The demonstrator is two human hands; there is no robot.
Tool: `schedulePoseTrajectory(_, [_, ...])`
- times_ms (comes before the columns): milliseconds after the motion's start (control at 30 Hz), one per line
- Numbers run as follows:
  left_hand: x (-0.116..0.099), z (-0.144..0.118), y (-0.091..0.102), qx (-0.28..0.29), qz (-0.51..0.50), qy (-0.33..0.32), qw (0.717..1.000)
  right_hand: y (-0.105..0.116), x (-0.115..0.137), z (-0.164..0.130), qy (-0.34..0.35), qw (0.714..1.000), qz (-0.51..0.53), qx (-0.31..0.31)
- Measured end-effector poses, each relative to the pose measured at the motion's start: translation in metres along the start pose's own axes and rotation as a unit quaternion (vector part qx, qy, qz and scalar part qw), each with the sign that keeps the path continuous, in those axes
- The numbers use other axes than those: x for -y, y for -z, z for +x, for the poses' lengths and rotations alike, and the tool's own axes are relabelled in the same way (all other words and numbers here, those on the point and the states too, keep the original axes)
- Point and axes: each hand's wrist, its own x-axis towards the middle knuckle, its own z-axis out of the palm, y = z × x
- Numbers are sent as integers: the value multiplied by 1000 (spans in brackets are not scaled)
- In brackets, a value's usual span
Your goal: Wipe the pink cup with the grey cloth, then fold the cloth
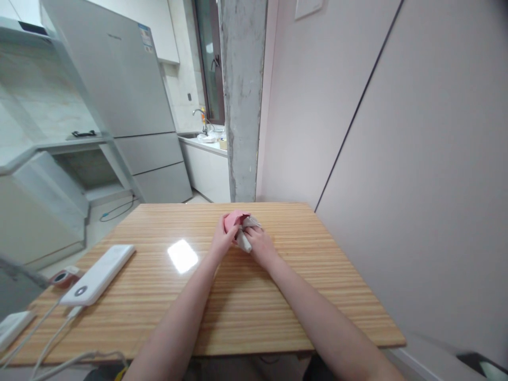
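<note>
Two-handedly working over the far part of the striped wood-grain surface (309,233): cupping one pink rounded object (237,217) with the left hand (224,234), bunching one crumpled off-white sheet (245,244) against it with the right hand (260,245). Probably calling for a steady left hold and gentle, even pressure. Counting leftward: one large white oblong device (103,272), one smaller white block (15,326).

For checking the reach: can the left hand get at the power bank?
Probably yes: the way from the left hand to the power bank looks free, but that hand holds a pink item.
</note>
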Motion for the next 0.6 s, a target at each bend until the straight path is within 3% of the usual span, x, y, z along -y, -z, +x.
schedulePoseTrajectory(167, [11,-10,-33,-67,-97,2,993,-4,4,-4,-85,992,79,-58])
schedulePoseTrajectory(300, [6,1,-14,-57,-46,33,997,4,-1,-4,10,997,82,-9])
schedulePoseTrajectory(400, [2,5,1,-28,-25,26,999,6,-1,-1,24,999,38,-4])
schedulePoseTrajectory(600, [15,-7,-26,-47,-105,19,993,-3,8,-5,-44,997,48,-39])
